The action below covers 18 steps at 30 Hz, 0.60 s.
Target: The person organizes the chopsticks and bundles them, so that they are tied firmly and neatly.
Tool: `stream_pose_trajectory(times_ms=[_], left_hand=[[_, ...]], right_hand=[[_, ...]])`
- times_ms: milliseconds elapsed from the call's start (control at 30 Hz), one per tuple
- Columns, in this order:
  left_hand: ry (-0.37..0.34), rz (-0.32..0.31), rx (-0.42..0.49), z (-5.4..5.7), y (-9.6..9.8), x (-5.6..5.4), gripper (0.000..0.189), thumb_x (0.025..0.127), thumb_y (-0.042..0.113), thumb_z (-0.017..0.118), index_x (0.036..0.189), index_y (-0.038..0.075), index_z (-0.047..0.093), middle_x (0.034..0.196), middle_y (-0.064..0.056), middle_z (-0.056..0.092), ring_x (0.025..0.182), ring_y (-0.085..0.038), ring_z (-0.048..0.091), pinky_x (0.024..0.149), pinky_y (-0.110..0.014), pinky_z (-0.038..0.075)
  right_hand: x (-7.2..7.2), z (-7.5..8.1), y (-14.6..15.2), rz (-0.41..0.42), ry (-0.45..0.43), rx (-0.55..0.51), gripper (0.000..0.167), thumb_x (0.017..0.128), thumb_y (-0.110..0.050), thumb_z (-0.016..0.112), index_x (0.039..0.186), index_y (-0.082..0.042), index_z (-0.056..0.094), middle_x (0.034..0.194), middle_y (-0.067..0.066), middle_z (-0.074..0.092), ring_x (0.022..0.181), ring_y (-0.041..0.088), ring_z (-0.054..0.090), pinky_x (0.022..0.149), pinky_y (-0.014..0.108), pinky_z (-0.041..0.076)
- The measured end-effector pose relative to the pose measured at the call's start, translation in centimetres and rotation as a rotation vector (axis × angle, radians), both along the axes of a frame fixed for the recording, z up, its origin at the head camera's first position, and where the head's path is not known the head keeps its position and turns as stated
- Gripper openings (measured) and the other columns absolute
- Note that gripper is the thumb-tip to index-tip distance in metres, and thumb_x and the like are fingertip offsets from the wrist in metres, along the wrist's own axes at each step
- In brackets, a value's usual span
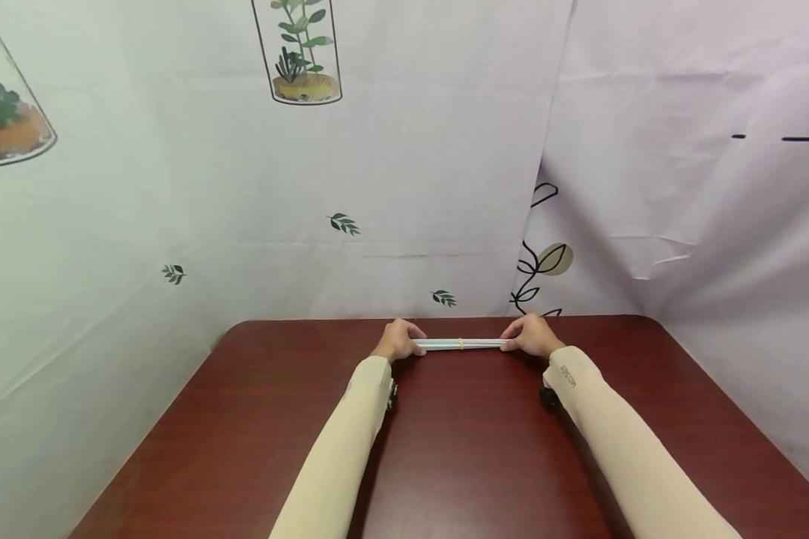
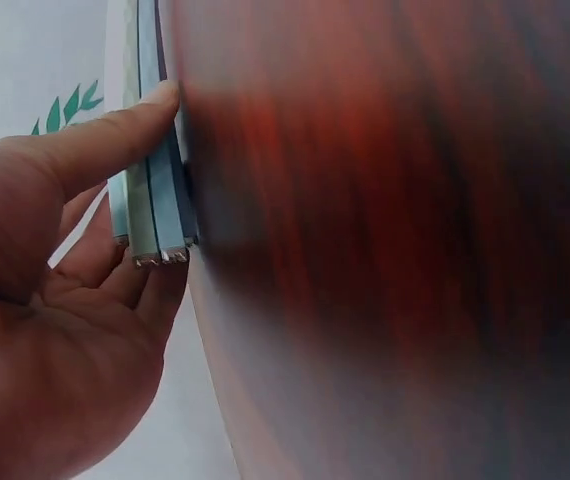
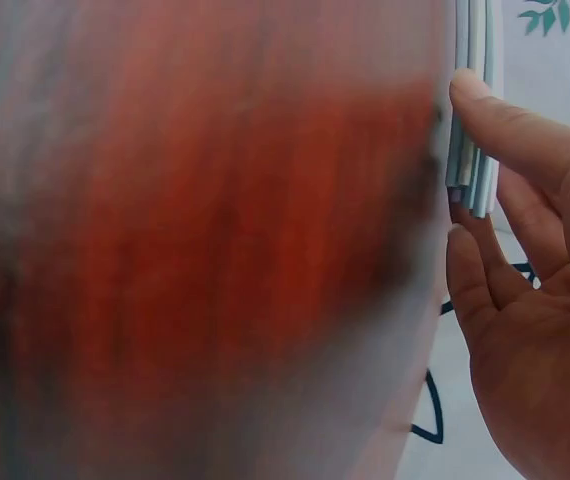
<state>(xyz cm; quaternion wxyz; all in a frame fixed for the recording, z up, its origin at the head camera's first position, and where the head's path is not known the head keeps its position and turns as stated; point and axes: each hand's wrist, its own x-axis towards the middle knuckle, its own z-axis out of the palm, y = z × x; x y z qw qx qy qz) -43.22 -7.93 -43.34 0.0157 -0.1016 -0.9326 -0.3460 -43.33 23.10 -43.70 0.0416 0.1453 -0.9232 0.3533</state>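
A bundle of slim, straight, white to pale-blue sticks (image 1: 438, 344) lies crosswise between my hands near the table's far edge. A thin yellow band (image 1: 461, 344) circles its middle. My left hand (image 1: 398, 340) pinches the left end, thumb (image 2: 130, 135) across the near side and fingers behind. In the left wrist view the stick ends stand side by side, looking flat and narrow. The right end is pinched by my right hand (image 1: 534, 335); in the right wrist view its thumb (image 3: 510, 125) presses on sticks (image 3: 475, 180) whose ends are slightly uneven.
The dark red-brown wooden table (image 1: 465, 449) spreads beneath both arms. Behind it hangs a white cloth (image 1: 411, 187) printed with leaves and plant jars, which also runs along the left and right sides. A dark wrist strap (image 1: 549, 397) shows below the right cuff.
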Motion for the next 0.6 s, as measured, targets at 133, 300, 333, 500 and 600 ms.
stream_pose_trajectory(times_ms=[133, 300, 333, 500, 600], left_hand=[[-0.024, -0.036, -0.046, -0.3, 0.7, 0.3, 0.028, 0.075, 0.004, 0.084, 0.102, 0.008, 0.077, 0.106, -0.005, 0.073, 0.108, -0.024, 0.063, 0.092, -0.037, 0.051], [-0.051, -0.033, -0.089, -0.2, 1.1, 0.3, 0.036, 0.078, 0.006, 0.083, 0.112, 0.008, 0.073, 0.119, -0.008, 0.067, 0.119, -0.026, 0.057, 0.097, -0.04, 0.048], [-0.043, -0.025, -0.093, -0.1, 1.1, 0.3, 0.039, 0.078, 0.007, 0.083, 0.115, 0.008, 0.072, 0.123, -0.009, 0.065, 0.123, -0.028, 0.055, 0.099, -0.041, 0.047], [0.056, 0.008, -0.124, 0.9, 0.6, 0.4, 0.052, 0.079, 0.015, 0.084, 0.126, 0.006, 0.064, 0.134, -0.014, 0.058, 0.133, -0.035, 0.045, 0.106, -0.045, 0.04], [0.122, 0.01, -0.124, 1.8, 0.4, 1.1, 0.058, 0.079, 0.019, 0.084, 0.13, 0.004, 0.061, 0.134, -0.015, 0.057, 0.131, -0.037, 0.046, 0.107, -0.047, 0.038]], right_hand=[[0.2, -0.9, 0.7, -0.026, -0.015, 0.01, 0.015, 0.077, -0.014, 0.084, 0.089, -0.006, 0.078, 0.087, 0.005, 0.075, 0.084, 0.02, 0.063, 0.078, 0.039, 0.049], [0.4, -1.0, 1.4, -0.032, -0.033, -0.003, 0.022, 0.077, -0.013, 0.084, 0.096, -0.005, 0.078, 0.093, 0.008, 0.075, 0.089, 0.023, 0.064, 0.082, 0.042, 0.049], [0.4, -0.8, 1.6, -0.031, -0.03, -0.003, 0.023, 0.077, -0.013, 0.084, 0.098, -0.004, 0.078, 0.095, 0.009, 0.075, 0.091, 0.024, 0.064, 0.083, 0.043, 0.049], [0.7, 0.6, 2.0, -0.027, 0.009, 0.01, 0.029, 0.081, -0.013, 0.08, 0.107, -0.001, 0.075, 0.111, 0.02, 0.07, 0.107, 0.037, 0.061, 0.089, 0.051, 0.048], [1.4, 1.7, 2.1, -0.042, 0.072, 0.001, 0.032, 0.084, -0.013, 0.077, 0.112, 0.001, 0.072, 0.12, 0.025, 0.066, 0.116, 0.043, 0.057, 0.092, 0.055, 0.046]])
